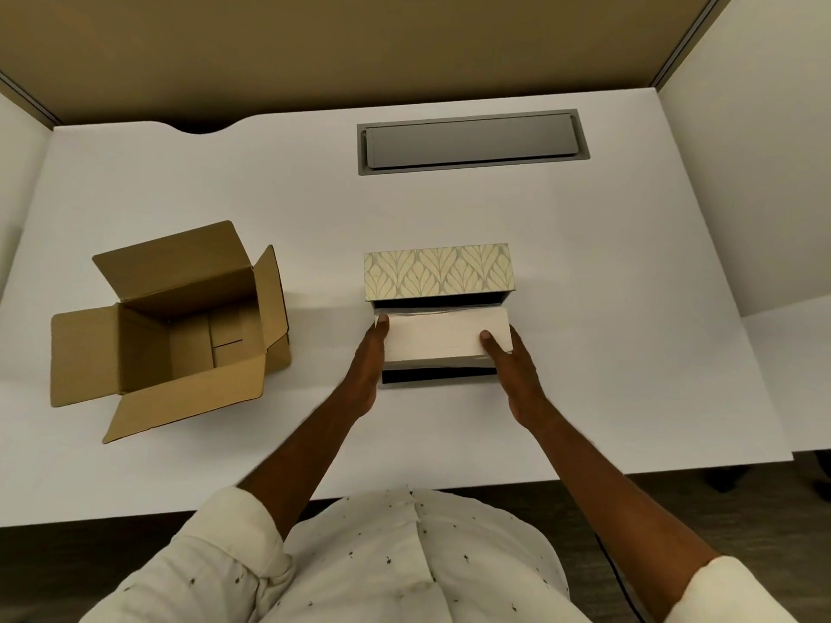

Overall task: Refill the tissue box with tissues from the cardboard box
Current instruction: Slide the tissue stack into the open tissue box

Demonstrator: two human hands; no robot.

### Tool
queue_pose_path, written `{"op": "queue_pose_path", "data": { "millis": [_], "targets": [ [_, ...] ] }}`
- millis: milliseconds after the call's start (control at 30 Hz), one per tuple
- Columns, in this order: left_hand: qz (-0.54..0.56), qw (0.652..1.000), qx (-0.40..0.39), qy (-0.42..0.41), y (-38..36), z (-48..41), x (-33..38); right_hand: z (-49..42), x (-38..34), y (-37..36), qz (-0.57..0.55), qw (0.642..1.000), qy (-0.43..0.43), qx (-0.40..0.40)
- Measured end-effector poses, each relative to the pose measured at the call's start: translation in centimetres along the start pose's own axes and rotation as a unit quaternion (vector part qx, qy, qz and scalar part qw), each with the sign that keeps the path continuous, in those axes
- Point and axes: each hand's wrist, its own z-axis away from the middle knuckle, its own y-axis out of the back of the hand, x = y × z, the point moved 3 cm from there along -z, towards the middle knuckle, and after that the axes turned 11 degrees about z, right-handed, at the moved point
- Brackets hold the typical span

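A white stack of tissues sits in the open tissue box at the middle of the white desk. The box's leaf-patterned lid stands hinged open on the far side. My left hand grips the stack's left end, thumb on top. My right hand grips its right end. The brown cardboard box stands to the left with all flaps open, and its inside looks empty.
A grey cable hatch is set into the desk behind the tissue box. Tan partition walls close the desk at the back and sides. The desk's near edge runs just in front of my body.
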Motion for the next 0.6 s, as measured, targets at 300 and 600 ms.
{"op": "queue_pose_path", "data": {
  "millis": [300,600],
  "targets": [
    [0.021,1.000,0.007,-0.004,0.0,-0.2,0.5,-0.5,0.3,0.2,0.002,1.000,-0.002,-0.003],
    [0.003,1.000,0.003,-0.011,0.6,0.0,0.7,-0.9,-0.5,1.1,0.061,0.997,0.014,-0.049]
  ]
}}
